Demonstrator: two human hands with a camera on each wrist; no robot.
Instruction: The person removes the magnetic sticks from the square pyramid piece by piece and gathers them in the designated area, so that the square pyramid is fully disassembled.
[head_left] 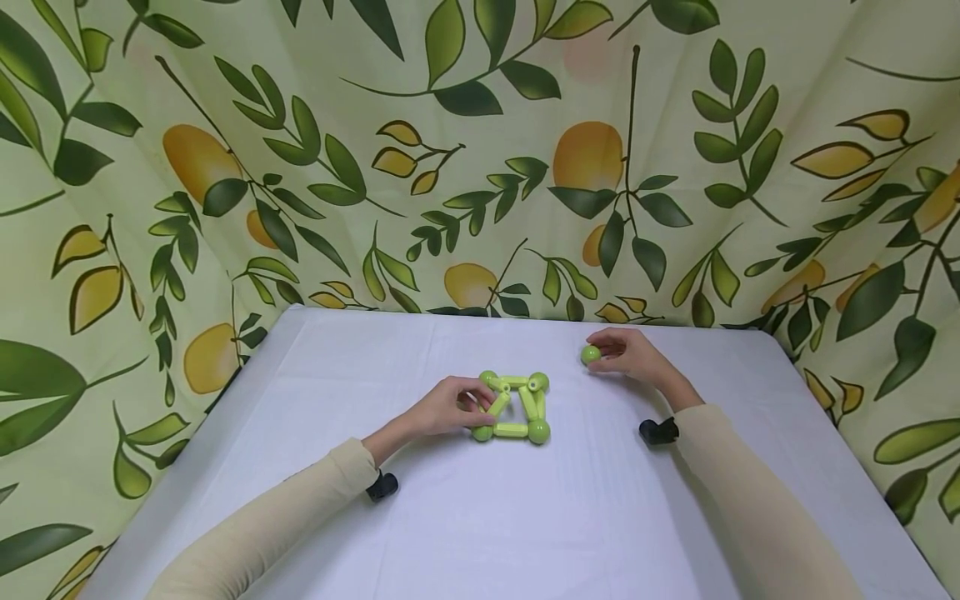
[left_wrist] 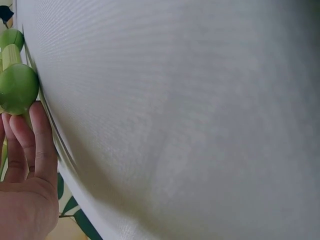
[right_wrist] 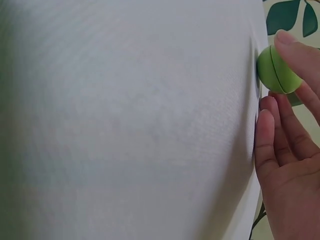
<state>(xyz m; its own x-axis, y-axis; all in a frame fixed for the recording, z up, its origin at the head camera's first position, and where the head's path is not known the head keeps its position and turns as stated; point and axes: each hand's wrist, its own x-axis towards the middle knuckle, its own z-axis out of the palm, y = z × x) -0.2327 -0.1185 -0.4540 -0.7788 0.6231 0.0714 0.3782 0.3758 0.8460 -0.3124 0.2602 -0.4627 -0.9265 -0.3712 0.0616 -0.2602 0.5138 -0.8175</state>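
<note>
Desk, one: broad, flat top, covered in plain white cloth with faint creases; far edge shorter in view than the near part.

On it, one green frame, lying slightly right of the middle: roughly square in outline, round balls at the corners, paler rods between, further rods slanting within.

Also one separate ball, green, to the far right of the frame (in the right hand; contact with the cloth cannot be told).
</note>
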